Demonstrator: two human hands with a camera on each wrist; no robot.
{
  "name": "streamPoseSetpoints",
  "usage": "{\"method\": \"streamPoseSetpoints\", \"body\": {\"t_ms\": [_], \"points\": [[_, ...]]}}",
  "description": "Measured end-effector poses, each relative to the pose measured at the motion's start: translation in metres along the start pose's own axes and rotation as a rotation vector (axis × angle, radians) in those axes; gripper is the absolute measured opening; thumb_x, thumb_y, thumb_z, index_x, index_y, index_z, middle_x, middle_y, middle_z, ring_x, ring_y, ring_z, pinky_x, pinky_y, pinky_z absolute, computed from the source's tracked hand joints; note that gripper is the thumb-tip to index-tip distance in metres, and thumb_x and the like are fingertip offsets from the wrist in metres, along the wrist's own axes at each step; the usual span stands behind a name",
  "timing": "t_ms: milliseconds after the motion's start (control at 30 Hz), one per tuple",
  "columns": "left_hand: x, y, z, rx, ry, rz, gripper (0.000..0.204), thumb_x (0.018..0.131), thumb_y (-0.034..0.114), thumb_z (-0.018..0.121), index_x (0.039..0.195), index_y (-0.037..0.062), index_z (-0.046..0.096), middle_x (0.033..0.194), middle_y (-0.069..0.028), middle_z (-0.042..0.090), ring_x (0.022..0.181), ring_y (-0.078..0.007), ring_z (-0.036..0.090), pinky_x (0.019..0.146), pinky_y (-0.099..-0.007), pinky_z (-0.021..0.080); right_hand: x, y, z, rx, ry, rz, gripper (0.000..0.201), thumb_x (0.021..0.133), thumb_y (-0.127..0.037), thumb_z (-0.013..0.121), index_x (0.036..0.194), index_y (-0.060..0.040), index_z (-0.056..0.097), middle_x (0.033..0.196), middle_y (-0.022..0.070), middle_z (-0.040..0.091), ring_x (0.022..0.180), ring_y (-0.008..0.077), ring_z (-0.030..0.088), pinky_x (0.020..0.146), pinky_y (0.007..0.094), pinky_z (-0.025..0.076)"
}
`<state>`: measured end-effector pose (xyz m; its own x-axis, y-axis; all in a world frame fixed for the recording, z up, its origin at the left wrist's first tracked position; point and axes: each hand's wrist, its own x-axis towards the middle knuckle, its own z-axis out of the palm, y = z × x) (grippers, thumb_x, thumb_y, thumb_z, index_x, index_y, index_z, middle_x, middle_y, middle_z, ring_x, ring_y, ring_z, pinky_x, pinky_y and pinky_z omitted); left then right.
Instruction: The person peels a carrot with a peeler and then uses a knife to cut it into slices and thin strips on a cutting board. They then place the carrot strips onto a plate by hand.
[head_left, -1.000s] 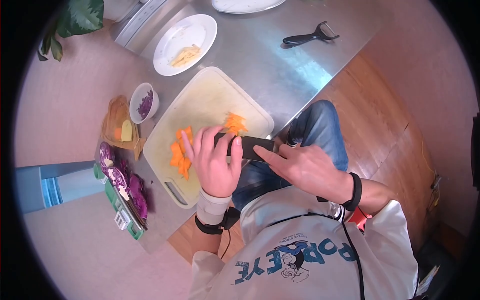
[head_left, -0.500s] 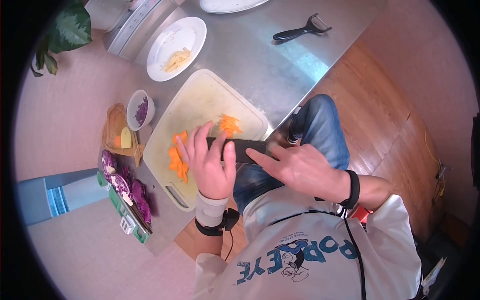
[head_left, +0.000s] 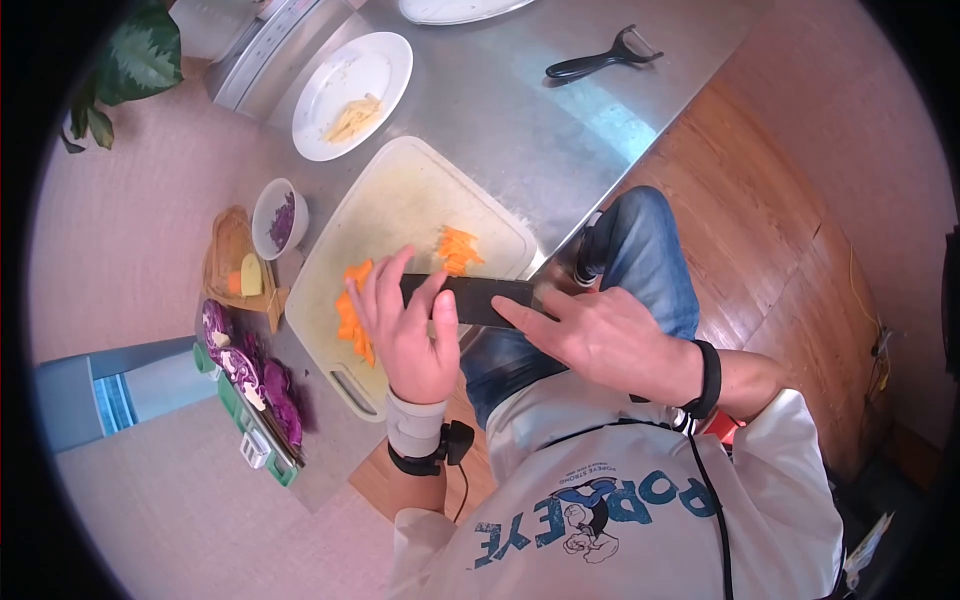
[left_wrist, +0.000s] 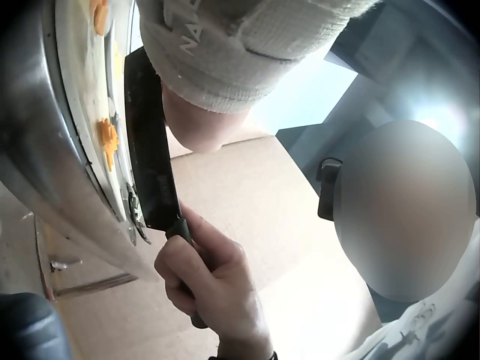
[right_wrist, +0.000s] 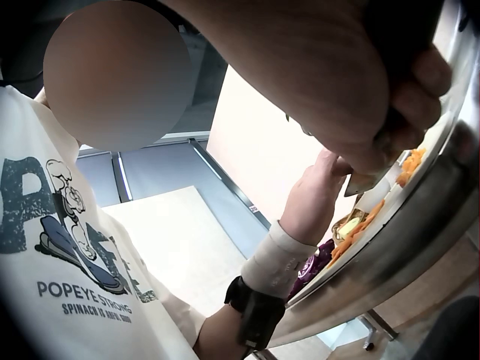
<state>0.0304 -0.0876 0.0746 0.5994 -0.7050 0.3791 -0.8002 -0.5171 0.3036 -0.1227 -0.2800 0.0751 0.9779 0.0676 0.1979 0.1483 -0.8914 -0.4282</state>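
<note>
My right hand [head_left: 610, 335] grips a kitchen knife [head_left: 480, 300] by its handle, with the index finger laid along the dark, broad blade. In the left wrist view the knife [left_wrist: 154, 150] stands on edge beside the cutting board [left_wrist: 75, 82], and its dark handle runs through the right hand's curled fingers. My left hand [head_left: 405, 335] lies across the tip end of the blade, fingers spread and fairly straight, thumb on the near side. Orange carrot slices [head_left: 352, 335] are left of it on the cutting board [head_left: 400, 185]; carrot shreds [head_left: 459, 250] lie past the blade.
Beyond the board are a plate [head_left: 385, 60] with pale yellow strips, a bowl [head_left: 281, 218] of shredded purple cabbage, and a black peeler [head_left: 590, 65]. A wicker basket [head_left: 225, 240] and cut purple cabbage [head_left: 280, 400] stand left. The metal table's edge [head_left: 690, 100] runs along the right.
The head view has shifted slightly. My left hand has slid a little left toward the carrot slices, and the blade's tip end has moved left with it. The right hand keeps its grip.
</note>
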Motion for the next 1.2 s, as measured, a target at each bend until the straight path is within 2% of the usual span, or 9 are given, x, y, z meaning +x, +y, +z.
{"method": "streamPoseSetpoints", "body": {"t_ms": [67, 167, 300, 400, 533, 600, 667, 900, 1200], "points": [[-0.001, -0.003, -0.002, -0.004, 0.024, -0.018, 0.034, 0.102, 0.027, 0.056, 0.114, 0.0026, 0.077, 0.141, -0.0136, 0.062, 0.137, -0.0383, 0.051, 0.126, -0.0645, 0.017, -0.001, 0.001, 0.002, -0.002, -0.003, 0.015, 0.058, 0.089, -0.011, 0.067, 0.146, -0.0076, 0.062, 0.083, 0.0074, 0.059, 0.063, 0.0236, 0.067, 0.052, 0.0358, 0.051], [-0.006, -0.006, -0.02, 0.007, 0.122, -0.091, 0.035, 0.104, 0.02, 0.053, 0.127, 0.0032, 0.073, 0.139, -0.0126, 0.064, 0.136, -0.0357, 0.054, 0.127, -0.0626, 0.016, -0.003, 0.002, 0.001, 0.023, 0.0, 0.042, 0.056, 0.091, -0.012, 0.07, 0.147, -0.0081, 0.062, 0.08, 0.0072, 0.058, 0.062, 0.0244, 0.066, 0.053, 0.0375, 0.051], [-0.023, -0.021, -0.028, -0.001, 0.239, -0.175, 0.035, 0.107, 0.019, 0.047, 0.125, 0.0023, 0.073, 0.131, -0.012, 0.07, 0.132, -0.0325, 0.059, 0.128, -0.0588, 0.014, -0.002, 0.004, -0.001, 0.19, 0.049, 0.074, 0.054, 0.094, -0.012, 0.068, 0.148, -0.0079, 0.061, 0.076, 0.0095, 0.059, 0.062, 0.0272, 0.066, 0.054, 0.0393, 0.052], [-0.043, -0.033, -0.032, 0.003, 0.275, -0.264, 0.03, 0.105, 0.016, 0.053, 0.125, 0.0036, 0.072, 0.128, -0.0104, 0.072, 0.129, -0.0317, 0.062, 0.128, -0.059, 0.015, -0.002, 0.002, -0.008, 0.214, 0.015, 0.11, 0.054, 0.096, -0.013, 0.072, 0.148, -0.0079, 0.061, 0.08, 0.0088, 0.064, 0.066, 0.0292, 0.067, 0.058, 0.0409, 0.054], [-0.071, -0.048, -0.033, 0.096, 0.252, -0.316, 0.024, 0.098, 0.011, 0.067, 0.12, 0.0083, 0.075, 0.128, -0.0089, 0.071, 0.127, -0.0307, 0.063, 0.127, -0.06, 0.02, -0.001, 0.001, -0.002, 0.307, 0.018, 0.13, 0.051, 0.095, -0.009, 0.072, 0.145, -0.0062, 0.063, 0.085, 0.0097, 0.069, 0.072, 0.03, 0.071, 0.063, 0.0403, 0.056], [-0.083, -0.054, -0.032, 0.129, 0.249, -0.327, 0.024, 0.094, 0.01, 0.072, 0.118, 0.01, 0.075, 0.128, -0.0088, 0.071, 0.126, -0.0305, 0.063, 0.126, -0.0606, 0.022, -0.002, 0.001, 0.004, 0.304, 0.081, 0.147, 0.055, 0.096, -0.016, 0.072, 0.15, -0.0142, 0.061, 0.076, 0.008, 0.058, 0.064, 0.0291, 0.064, 0.058, 0.0418, 0.054], [-0.09, -0.059, -0.031, 0.133, 0.264, -0.343, 0.024, 0.091, 0.01, 0.076, 0.115, 0.0118, 0.076, 0.129, -0.0082, 0.07, 0.124, -0.0315, 0.063, 0.125, -0.0621, 0.025, 0.0, -0.001, 0.003, 0.301, 0.087, 0.121, 0.058, 0.095, -0.015, 0.074, 0.151, -0.0142, 0.06, 0.076, 0.0082, 0.058, 0.064, 0.0294, 0.064, 0.058, 0.0414, 0.053], [-0.097, -0.07, -0.029, 0.11, 0.282, -0.416, 0.024, 0.089, 0.011, 0.078, 0.114, 0.0122, 0.076, 0.128, -0.0075, 0.069, 0.121, -0.0299, 0.064, 0.125, -0.0623, 0.026, 0.012, -0.012, 0.005, 0.291, 0.106, 0.135, 0.057, 0.091, -0.011, 0.077, 0.147, -0.0118, 0.064, 0.075, 0.0097, 0.06, 0.064, 0.0298, 0.063, 0.059, 0.041, 0.052], [-0.092, -0.084, -0.029, 0.034, 0.247, -0.404, 0.022, 0.086, 0.014, 0.082, 0.107, 0.0131, 0.076, 0.109, -0.001, 0.071, 0.111, -0.026, 0.064, 0.125, -0.0578, 0.027, 0.047, -0.034, -0.001, 0.3, 0.065, 0.139, 0.052, 0.093, -0.004, 0.074, 0.144, -0.006, 0.065, 0.082, 0.0092, 0.071, 0.069, 0.0262, 0.07, 0.064, 0.0364, 0.056]]}}
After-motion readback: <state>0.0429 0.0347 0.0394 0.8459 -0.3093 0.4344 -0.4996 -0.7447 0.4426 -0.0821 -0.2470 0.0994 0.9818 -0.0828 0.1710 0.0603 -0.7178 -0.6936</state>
